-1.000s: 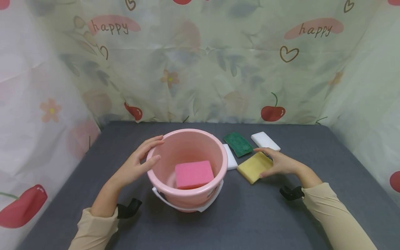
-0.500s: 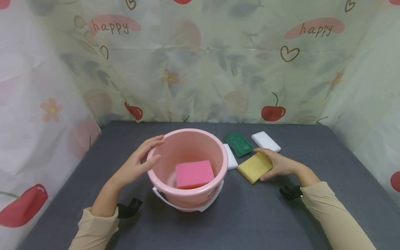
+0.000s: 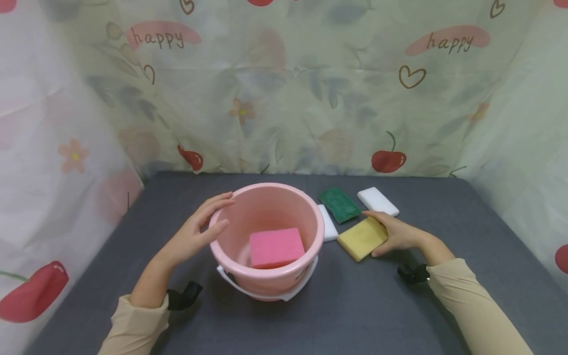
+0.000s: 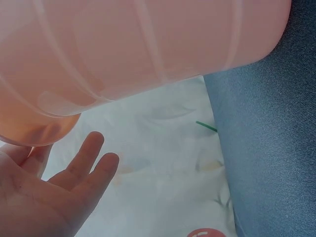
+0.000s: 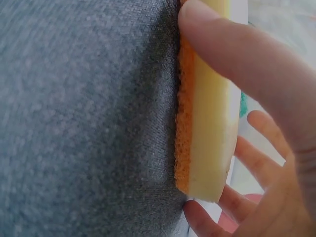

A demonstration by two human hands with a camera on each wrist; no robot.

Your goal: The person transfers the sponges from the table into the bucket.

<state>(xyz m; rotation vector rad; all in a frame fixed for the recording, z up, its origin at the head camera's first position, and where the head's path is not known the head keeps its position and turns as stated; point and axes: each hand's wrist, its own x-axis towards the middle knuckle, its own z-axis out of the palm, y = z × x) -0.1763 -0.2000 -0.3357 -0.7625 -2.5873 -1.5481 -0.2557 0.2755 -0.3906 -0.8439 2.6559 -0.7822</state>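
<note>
The pink bucket (image 3: 222, 259) stands upright with a pink sponge (image 3: 276, 246) lying inside it. At its left rim, my left hand (image 3: 194, 234) rests its thumb and forefinger across the edge; in the left wrist view other fingers (image 4: 94, 185) spread loosely outside the wall. To the right, a two-layer sponge (image 3: 364, 237), yellow on top, lies flat on the table. My right hand (image 3: 397, 233) pinches it by its right part, thumb on the near edge and fingertips at the far side. The right wrist view shows the orange underside (image 5: 182, 123) of this sponge against the cloth.
Beyond the yellow sponge lie a green scouring pad (image 3: 339, 204) and a white sponge block (image 3: 378, 201). Another white block (image 3: 328, 228) is partly hidden by the bucket. Its white handle (image 3: 284, 297) hangs down in front. Printed curtains (image 3: 293, 123) enclose the dark table (image 3: 355, 315).
My right hand stays at the yellow sponge, its thumb and fingers shifting very slightly. The left hand and bucket look unmoved.
</note>
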